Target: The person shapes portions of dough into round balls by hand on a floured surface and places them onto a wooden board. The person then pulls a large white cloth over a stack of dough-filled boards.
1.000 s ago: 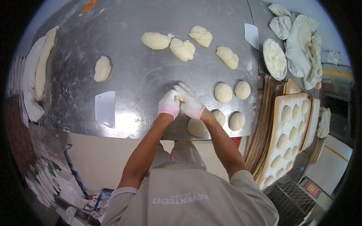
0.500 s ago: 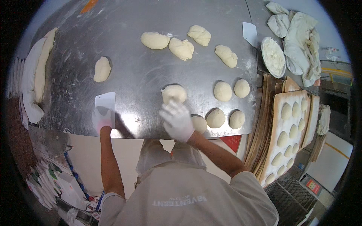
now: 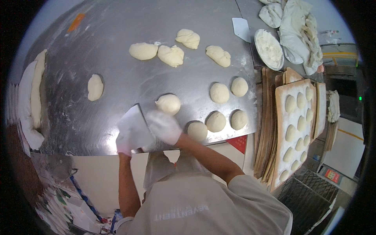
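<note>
My left hand (image 3: 129, 141), in a white glove, grips a flat white dough scraper (image 3: 134, 118) close to the front edge of the steel table. Beside it my gloved right hand (image 3: 166, 128) is smeared by motion, so its fingers do not show clearly. Just beyond the right hand sits a roundish dough piece (image 3: 168, 104); whether they touch I cannot tell. To the right are several smooth dough balls, the nearest dough ball (image 3: 197, 131) by my right wrist. Farther back lie several rough dough lumps (image 3: 170, 55), and a single dough lump (image 3: 95, 87) is off to the left.
A long dough strip (image 3: 37, 92) lies partly under white cloth at the left edge. Another white scraper (image 3: 241, 29) and a bowl of flour (image 3: 269, 49) are at the back right. Stacked wooden boards stand at the right, the top board (image 3: 282, 98) bearing several dough balls.
My left hand has moved right with the scraper, now tilted and close to my right hand. The right hand has drawn back from the dough piece. The whole view has shifted slightly.
</note>
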A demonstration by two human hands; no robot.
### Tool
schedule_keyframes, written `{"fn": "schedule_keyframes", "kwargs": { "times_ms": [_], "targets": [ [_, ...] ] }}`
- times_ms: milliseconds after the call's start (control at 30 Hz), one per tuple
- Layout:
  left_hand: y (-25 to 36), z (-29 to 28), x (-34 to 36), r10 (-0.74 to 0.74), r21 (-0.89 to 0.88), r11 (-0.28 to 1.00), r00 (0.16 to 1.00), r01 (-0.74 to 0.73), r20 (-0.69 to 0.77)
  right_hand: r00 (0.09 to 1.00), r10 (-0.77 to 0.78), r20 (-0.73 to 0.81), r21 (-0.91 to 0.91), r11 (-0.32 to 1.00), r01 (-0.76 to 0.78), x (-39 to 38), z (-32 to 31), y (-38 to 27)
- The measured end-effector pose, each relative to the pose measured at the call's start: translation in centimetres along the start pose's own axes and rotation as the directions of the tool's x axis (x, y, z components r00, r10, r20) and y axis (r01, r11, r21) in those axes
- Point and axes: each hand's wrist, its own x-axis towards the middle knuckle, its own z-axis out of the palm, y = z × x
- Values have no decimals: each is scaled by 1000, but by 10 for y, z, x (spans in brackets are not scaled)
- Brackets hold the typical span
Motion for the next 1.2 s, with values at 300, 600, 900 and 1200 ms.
{"fn": "schedule_keyframes", "kwargs": {
  "times_ms": [300, 600, 900, 1200],
  "targets": [
    [-3, 121, 59, 387, 481, 772, 908, -415, 161, 704, 106, -702, 229, 970, 83, 4, 10, 72],
    [31, 103, 22, 382, 583, 782, 909, -222, -166, 823, 10, -568, -121, 988, -96, 19, -38, 78],
    [55, 67, 20, 360, 507, 830, 919, -234, -164, 630, 185, -754, 234, 972, -5, 3, -29, 101],
    [0, 79, 44, 337, 387, 852, 935, -353, 112, 513, 227, -828, 199, 974, -111, -2, -31, 106]
  ]
}}
